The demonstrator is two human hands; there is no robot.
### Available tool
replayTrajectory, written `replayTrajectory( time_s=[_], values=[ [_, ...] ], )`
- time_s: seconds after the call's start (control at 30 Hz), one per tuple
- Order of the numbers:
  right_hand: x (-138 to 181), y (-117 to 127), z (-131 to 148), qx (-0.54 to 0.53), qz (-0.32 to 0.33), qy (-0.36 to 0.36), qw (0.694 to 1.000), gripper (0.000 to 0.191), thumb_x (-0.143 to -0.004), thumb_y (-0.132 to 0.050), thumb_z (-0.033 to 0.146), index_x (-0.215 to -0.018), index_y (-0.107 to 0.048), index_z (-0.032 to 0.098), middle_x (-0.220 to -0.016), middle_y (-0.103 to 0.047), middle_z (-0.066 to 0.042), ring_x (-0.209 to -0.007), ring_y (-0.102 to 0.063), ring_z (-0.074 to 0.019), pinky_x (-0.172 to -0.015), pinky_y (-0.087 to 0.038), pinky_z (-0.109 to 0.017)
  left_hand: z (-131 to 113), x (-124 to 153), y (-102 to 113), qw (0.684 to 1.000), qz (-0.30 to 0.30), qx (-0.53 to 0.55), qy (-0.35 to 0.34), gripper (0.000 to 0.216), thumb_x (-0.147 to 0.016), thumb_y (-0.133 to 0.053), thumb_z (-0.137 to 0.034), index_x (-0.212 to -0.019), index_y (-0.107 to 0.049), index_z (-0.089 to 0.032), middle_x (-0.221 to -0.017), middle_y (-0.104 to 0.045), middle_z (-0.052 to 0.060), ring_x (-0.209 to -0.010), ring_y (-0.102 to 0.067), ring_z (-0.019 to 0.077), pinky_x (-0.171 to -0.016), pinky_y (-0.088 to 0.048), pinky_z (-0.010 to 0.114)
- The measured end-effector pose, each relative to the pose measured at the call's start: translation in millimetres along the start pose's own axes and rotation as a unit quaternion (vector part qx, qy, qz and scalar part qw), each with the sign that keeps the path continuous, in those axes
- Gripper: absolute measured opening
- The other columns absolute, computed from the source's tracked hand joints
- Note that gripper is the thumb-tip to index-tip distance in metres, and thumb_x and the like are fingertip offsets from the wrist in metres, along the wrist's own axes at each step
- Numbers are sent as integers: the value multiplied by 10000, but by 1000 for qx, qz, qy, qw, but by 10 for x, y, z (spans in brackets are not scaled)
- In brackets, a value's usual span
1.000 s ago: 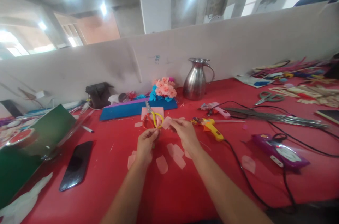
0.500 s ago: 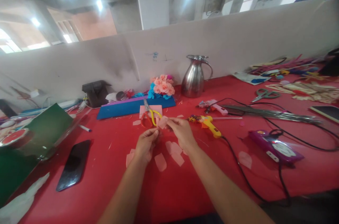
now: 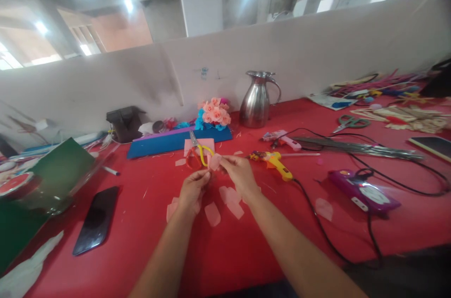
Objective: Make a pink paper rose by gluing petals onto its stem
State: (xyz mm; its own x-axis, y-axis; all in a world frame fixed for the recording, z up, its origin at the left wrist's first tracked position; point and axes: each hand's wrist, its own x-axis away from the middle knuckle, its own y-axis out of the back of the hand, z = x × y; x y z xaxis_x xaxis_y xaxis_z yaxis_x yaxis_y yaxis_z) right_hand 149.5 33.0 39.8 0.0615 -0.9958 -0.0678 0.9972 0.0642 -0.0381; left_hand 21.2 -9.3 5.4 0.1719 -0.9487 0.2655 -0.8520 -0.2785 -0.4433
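Between my two hands is a small pink paper petal (image 3: pixel 214 162), held above the red table. My left hand (image 3: pixel 193 188) pinches its lower end between thumb and fingers. On its right edge my right hand (image 3: pixel 240 173) grips with closed fingers. Loose pink petals (image 3: pixel 232 202) lie beneath and around my hands, with a single cut petal (image 3: pixel 212 214) between my forearms. Just behind the hands, scissors with red and yellow handles (image 3: pixel 201 152) rest on a pink paper sheet (image 3: pixel 190 145).
A yellow glue gun (image 3: pixel 280 166) lies to the right, its cable running to a purple power strip (image 3: pixel 364 192). Behind stand a steel jug (image 3: pixel 256 101) and a pink paper flower bunch (image 3: pixel 215 112). A black phone (image 3: pixel 96 220) lies at left; green-handled scissors (image 3: pixel 352 122) lie far right.
Both hands keep their hold on the petal, which has tilted slightly between the fingers. The whole view has shifted a little; nothing else has visibly moved.
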Motion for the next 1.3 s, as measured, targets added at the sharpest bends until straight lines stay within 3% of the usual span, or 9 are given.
replayTrajectory(
  time_s=[0.27,0.87,1.3],
  values=[
    [15,-12,16,-10,15,-3,1000,243,-680,-590,374,-624,-664,149,-555,-614,-19,-518,-521,-117,-526,-413,-236,-26,37,-29,1000,0,-10,-1,303,-500,-796,-275,-746,-677,-144,-698,-678,30,-666,-624,128,-712,-464,258],
    [1,8,-17,-7,49,10,999,231,-702,-579,347,-646,-664,139,-562,-612,-14,-511,-512,-102,-518,-392,-223,-49,55,-53,1000,-12,-13,1,364,-494,-796,-229,-829,-684,-140,-733,-685,39,-670,-623,122,-728,-452,252],
    [17,-19,40,-76,25,-2,997,203,-676,-621,353,-704,-661,156,-572,-609,-4,-495,-512,-97,-500,-380,-222,-54,54,-49,999,-5,-30,-14,317,-502,-794,-257,-781,-692,-144,-714,-676,32,-661,-609,119,-721,-430,249]
  ],
)
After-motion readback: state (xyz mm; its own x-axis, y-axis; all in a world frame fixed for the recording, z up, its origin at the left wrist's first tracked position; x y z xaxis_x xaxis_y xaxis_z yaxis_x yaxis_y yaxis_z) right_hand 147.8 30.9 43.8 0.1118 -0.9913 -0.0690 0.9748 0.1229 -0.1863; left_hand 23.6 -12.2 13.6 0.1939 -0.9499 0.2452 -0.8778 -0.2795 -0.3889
